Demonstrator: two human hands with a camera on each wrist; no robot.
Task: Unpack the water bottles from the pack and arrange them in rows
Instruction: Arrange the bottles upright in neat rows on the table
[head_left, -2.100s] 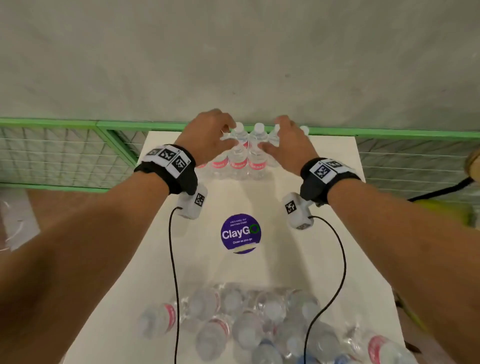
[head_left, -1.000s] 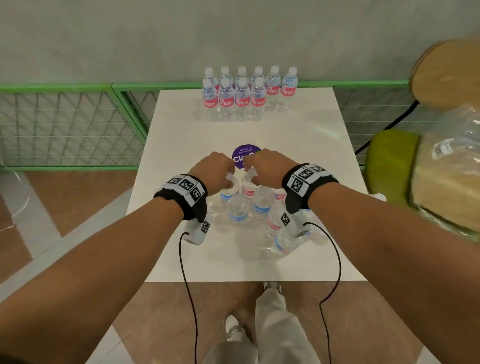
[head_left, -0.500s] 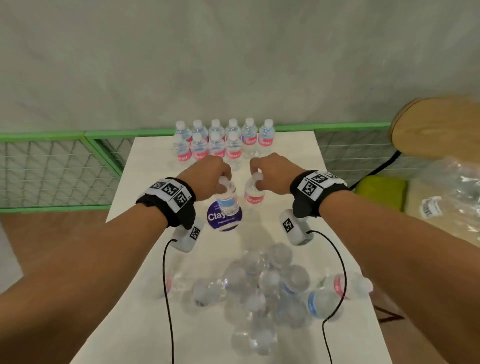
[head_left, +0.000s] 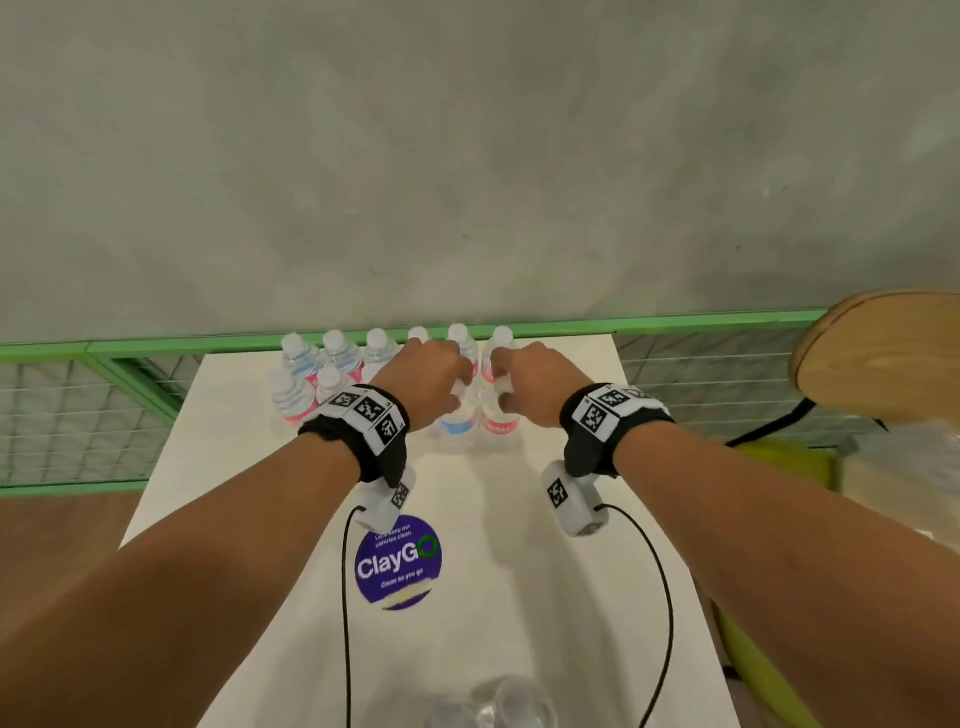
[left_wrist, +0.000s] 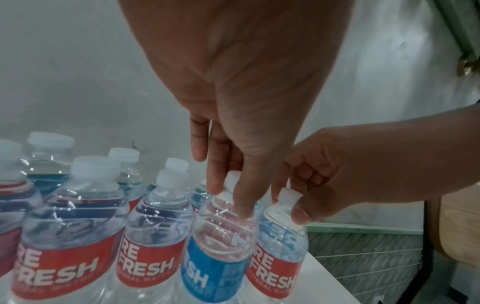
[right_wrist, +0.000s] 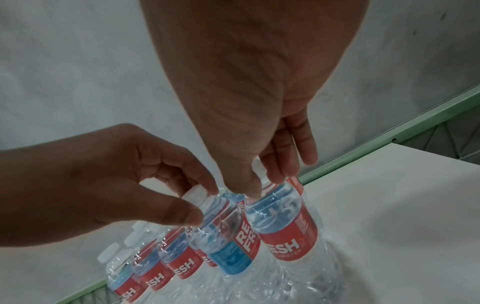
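Note:
At the far end of the white table (head_left: 545, 519) several water bottles stand in two rows (head_left: 337, 353). My left hand (head_left: 457, 387) pinches the neck of a blue-labelled bottle (head_left: 456, 427). My right hand (head_left: 501, 387) pinches the cap of a red-labelled bottle (head_left: 500, 427) just to its right. Both bottles are low at the right end of the front row. In the left wrist view the blue-labelled bottle (left_wrist: 215, 257) stands beside the red-labelled bottle (left_wrist: 278, 253). In the right wrist view the blue-labelled bottle (right_wrist: 228, 246) leans slightly. Blurred bottles of the pack (head_left: 493, 701) show at the near edge.
A purple ClayGo sticker (head_left: 399, 561) marks the table's middle. A green rail with wire mesh (head_left: 156, 345) runs behind the table, under a grey wall. A wooden stool seat (head_left: 883, 358) is at the right, with a yellow-green seat (head_left: 769, 675) below it.
Both hands have carried the two bottles from above the sticker to the far rows and lowered them at the front row's right end. The pack has slid to the frame's bottom.

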